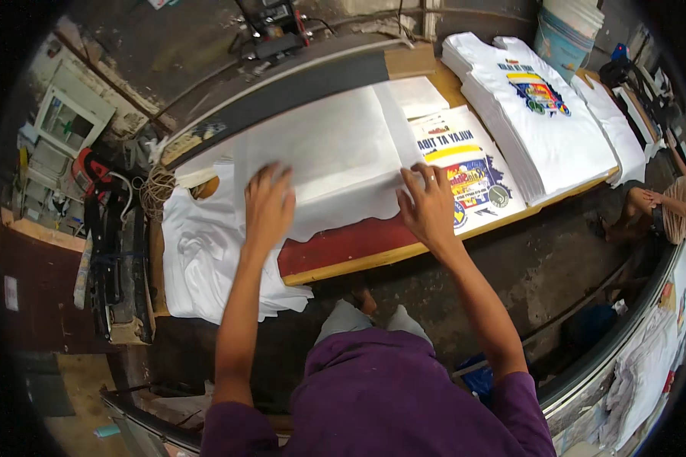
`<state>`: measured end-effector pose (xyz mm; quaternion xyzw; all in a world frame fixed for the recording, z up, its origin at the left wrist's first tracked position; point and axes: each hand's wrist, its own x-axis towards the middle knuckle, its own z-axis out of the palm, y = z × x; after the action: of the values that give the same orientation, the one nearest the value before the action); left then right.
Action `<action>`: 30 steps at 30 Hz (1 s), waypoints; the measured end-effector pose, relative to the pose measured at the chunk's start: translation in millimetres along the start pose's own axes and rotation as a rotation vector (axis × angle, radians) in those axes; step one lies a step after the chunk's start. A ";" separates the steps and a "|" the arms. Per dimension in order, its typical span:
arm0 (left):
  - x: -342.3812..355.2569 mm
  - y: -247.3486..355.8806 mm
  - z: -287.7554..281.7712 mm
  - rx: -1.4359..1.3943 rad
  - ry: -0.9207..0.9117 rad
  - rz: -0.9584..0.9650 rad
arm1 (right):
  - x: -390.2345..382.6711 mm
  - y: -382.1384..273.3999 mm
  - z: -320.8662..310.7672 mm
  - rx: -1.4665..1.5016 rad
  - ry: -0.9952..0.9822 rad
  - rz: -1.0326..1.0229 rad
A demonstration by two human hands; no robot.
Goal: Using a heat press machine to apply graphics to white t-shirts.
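A translucent white sheet (320,145) lies over a flat work surface at the middle of the table. My left hand (270,198) rests on its left part, fingertips blurred, fingers apart. My right hand (427,202) is at its right edge, fingers spread and slightly bent, beside printed white transfer sheets (465,190) with colourful designs. A crumpled white garment (206,259) lies at the left, below my left hand. The red board (335,247) shows beneath the near edge of the sheet.
Stacked white printed shirts (526,129) lie at the right, near a bucket (564,34). Machinery (270,30) stands behind. Cords (156,190) and black equipment (110,259) are at the left. Another person (663,206) sits at the far right. A railing (602,358) holds cloth behind me.
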<state>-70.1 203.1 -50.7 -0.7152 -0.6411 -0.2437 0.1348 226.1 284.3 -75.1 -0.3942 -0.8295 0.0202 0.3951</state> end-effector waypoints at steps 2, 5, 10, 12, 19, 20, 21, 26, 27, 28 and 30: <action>-42.0 11.2 -15.7 0.036 -0.010 -0.066 | -4.2 -11.2 -3.2 -0.016 -0.005 -0.047; -71.4 22.9 -31.5 0.122 0.034 -0.141 | -3.8 -21.1 -2.7 -0.079 -0.035 -0.075; -90.9 25.2 -24.6 0.185 0.045 -0.189 | -8.3 -15.4 9.7 -0.209 -0.083 -0.036; -91.8 28.6 -21.6 0.163 -0.016 -0.232 | -8.7 -13.0 10.9 -0.214 -0.091 -0.052; -90.0 25.8 -20.5 0.159 -0.004 -0.209 | -5.6 -13.4 9.9 -0.253 -0.098 -0.029; -90.7 24.9 -20.7 0.154 -0.005 -0.202 | -6.3 -13.2 11.3 -0.251 -0.101 -0.031; -91.3 23.8 -21.4 0.160 0.012 -0.196 | -6.9 -13.3 12.6 -0.249 -0.104 -0.033; -91.3 22.8 -22.0 0.146 0.025 -0.195 | -7.5 -13.5 12.5 -0.245 -0.115 -0.009; -91.3 23.2 -21.8 0.145 0.027 -0.194 | -7.9 -13.6 13.0 -0.245 -0.116 -0.013; -91.2 23.4 -21.6 0.140 0.028 -0.194 | -8.3 -13.2 13.1 -0.244 -0.117 -0.017; -91.0 23.7 -22.0 0.135 0.029 -0.194 | -8.8 -12.4 11.5 -0.247 -0.136 -0.004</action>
<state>-56.1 111.1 -76.8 -0.6355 -0.7203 -0.2222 0.1674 213.8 273.0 -84.3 -0.4361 -0.8512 -0.0564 0.2864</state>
